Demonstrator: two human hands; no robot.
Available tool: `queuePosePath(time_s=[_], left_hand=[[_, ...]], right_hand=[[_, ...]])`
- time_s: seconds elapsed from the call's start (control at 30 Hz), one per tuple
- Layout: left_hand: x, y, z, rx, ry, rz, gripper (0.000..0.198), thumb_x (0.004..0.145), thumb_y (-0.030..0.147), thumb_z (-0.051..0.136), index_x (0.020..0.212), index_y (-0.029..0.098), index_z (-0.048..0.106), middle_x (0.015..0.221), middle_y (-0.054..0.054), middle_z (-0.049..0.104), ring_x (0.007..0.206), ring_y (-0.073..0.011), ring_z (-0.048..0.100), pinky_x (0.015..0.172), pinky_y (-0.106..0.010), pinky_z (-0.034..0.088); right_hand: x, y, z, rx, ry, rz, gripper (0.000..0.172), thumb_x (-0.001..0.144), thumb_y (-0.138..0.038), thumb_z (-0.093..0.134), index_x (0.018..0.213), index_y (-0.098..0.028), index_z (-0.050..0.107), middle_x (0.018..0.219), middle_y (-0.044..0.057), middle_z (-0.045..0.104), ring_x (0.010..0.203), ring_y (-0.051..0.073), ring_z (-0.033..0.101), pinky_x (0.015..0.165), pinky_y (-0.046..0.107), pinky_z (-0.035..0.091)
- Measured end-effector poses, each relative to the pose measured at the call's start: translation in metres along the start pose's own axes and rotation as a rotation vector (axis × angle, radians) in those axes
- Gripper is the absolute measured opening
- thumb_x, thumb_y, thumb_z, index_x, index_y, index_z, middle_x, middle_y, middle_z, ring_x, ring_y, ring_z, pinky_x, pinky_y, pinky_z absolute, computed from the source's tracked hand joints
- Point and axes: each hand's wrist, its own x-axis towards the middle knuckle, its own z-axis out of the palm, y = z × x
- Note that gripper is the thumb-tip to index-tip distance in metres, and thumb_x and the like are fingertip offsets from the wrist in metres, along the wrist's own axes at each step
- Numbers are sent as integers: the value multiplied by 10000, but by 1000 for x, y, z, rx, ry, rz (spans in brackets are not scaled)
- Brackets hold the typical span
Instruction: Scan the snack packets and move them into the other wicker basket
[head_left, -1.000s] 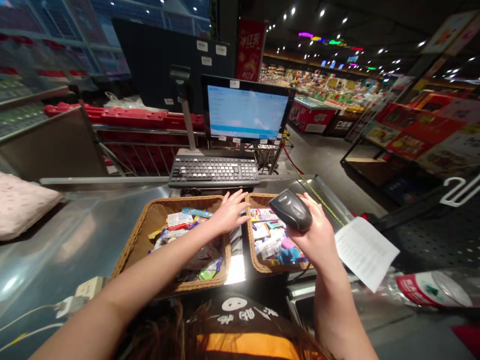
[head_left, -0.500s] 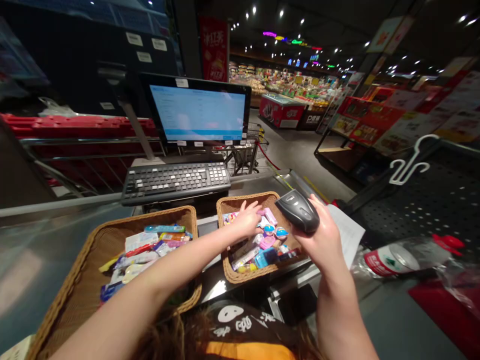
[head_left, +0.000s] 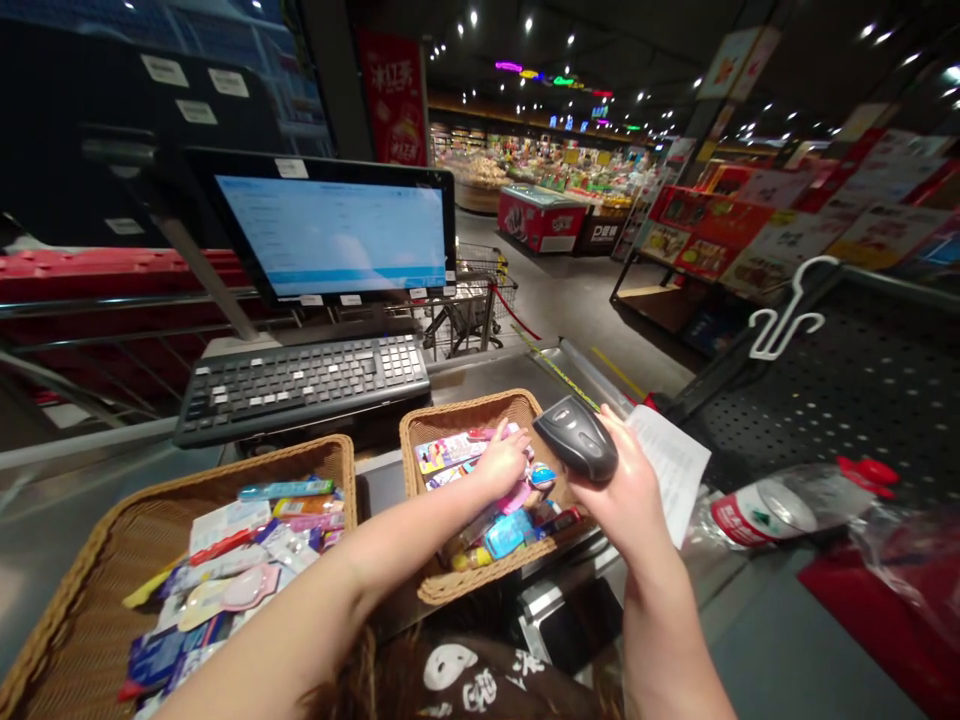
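Observation:
My left hand (head_left: 504, 462) is down in the smaller wicker basket (head_left: 442, 590), its fingers apart over the small packaged goods. A colourful flat pack (head_left: 444, 452) lies just left of it, and a blue-and-white round item (head_left: 541, 475) is by its fingertips. What lies directly under the palm is hidden. My right hand (head_left: 626, 485) is wrapped around a black barcode scanner (head_left: 576, 438), held above the basket's right side with its head toward the left.
On the left stands a larger wicker basket (head_left: 90, 570) of packaged goods. Behind are a keyboard (head_left: 307, 385) and a monitor (head_left: 337, 240). To the right are a paper sheet (head_left: 675, 465), a lying bottle (head_left: 772, 512) and a white hook (head_left: 787, 320).
The view has turned slightly right, so things appear shifted left. My left hand has shifted among the goods, uncovering the colourful flat pack. My right hand still holds the scanner.

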Motion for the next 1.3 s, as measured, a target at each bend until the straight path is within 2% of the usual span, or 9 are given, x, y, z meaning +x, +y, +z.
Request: queuePosePath(time_s=[0.13, 0.3, 0.4, 0.5, 0.57, 0.63, 1.0, 1.13, 1.3], left_hand=[[2, -5, -20, -38, 80, -115, 248, 840, 161, 573, 1022, 221, 730, 1324, -111, 639, 1360, -322, 455, 1203, -651, 62], [-15, -20, -74, -91, 172, -237, 190, 836, 199, 567, 743, 218, 731, 1381, -55, 604, 1400, -344, 398, 1131, -735, 137], [-37, -33, -108, -234, 298, -283, 175, 823, 241, 599, 703, 222, 725, 1388, -34, 597, 1405, -344, 391, 1140, -706, 162], [-65, -46, -134, -347, 430, -284, 151, 795, 280, 637, 698, 212, 729, 1355, -44, 620, 1376, -318, 439, 1166, -572, 274], [-84, -54, -148, -395, 503, -275, 161, 789, 302, 642, 703, 203, 734, 1321, -57, 640, 1330, -294, 495, 1144, -480, 354], [-103, -59, -161, -411, 558, -271, 188, 794, 326, 635, 702, 197, 736, 1310, -66, 645, 1300, -288, 525, 1130, -447, 381], [-209, -62, -229, -264, 851, -349, 266, 831, 418, 612, 768, 187, 726, 1391, -71, 593, 1431, -326, 373, 1197, -502, 276], [-241, -63, -242, -213, 938, -365, 260, 833, 417, 613, 748, 190, 707, 1379, -63, 603, 1426, -311, 387, 1200, -498, 278], [-272, -71, -247, -222, 998, -395, 254, 820, 420, 637, 750, 186, 706, 1372, -77, 608, 1418, -313, 401, 1200, -496, 277]], right_hand=[[0, 1, 2, 20, 4, 20, 526, 773, -259, 626, 1283, -193, 514, 1316, 140, 594, 1403, 347, 416, 1148, 624, 324], [-2, 2, 6, 16, 27, 20, 525, 757, -252, 635, 1267, -201, 521, 1309, 148, 598, 1393, 354, 425, 1134, 622, 341], [-2, -2, 13, 19, 54, 5, 518, 767, -259, 623, 1269, -191, 518, 1307, 155, 598, 1397, 366, 417, 1127, 647, 327], [0, -12, 23, 28, 53, -24, 529, 756, -260, 629, 1269, -193, 517, 1292, 148, 610, 1393, 382, 423, 1125, 676, 302], [4, -23, 29, 48, 46, -54, 531, 749, -251, 625, 1267, -202, 517, 1282, 139, 616, 1387, 382, 433, 1128, 676, 299], [8, -37, 33, 71, 25, -95, 524, 750, -233, 607, 1266, -209, 518, 1281, 133, 613, 1391, 374, 429, 1132, 663, 308], [23, -125, 46, 120, -33, -364, 469, 735, -187, 602, 1202, -223, 571, 1351, 135, 559, 1433, 380, 363, 1153, 671, 269], [24, -153, 56, 150, -70, -405, 462, 742, -191, 611, 1202, -225, 581, 1367, 135, 549, 1444, 387, 339, 1157, 687, 240], [20, -180, 70, 192, -115, -464, 483, 737, -171, 600, 1217, -222, 578, 1381, 129, 544, 1452, 384, 325, 1154, 693, 232]])
